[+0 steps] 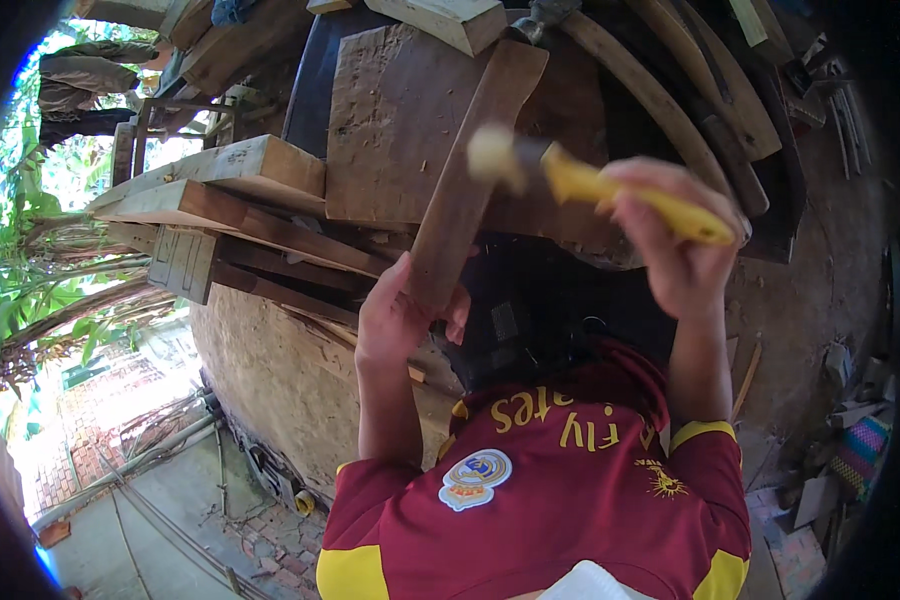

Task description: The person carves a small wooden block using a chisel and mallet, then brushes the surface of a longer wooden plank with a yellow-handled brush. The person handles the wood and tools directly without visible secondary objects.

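Note:
My left hand [402, 315] is closed around the near end of a long, dark brown piece of wood [470, 165]. That piece slants away to the upper right, over a broad wooden block [375, 130], and its far end is rounded at one corner. Raised to the right of it, my right hand [685, 220] grips a yellow-handled paintbrush [600, 187]. The brush has a dark band and a pale head, blurred by motion, that appears over or close to the wood's face. Whether they touch, I cannot tell.
Several thick boards [230, 185] jut out on the left. Curved wooden pieces [660, 85] lie at the far right, with a metal object [545, 15] near the wood's far end. A pale offcut [450, 20] sits at the back. Rubble [290, 550] lies on the floor.

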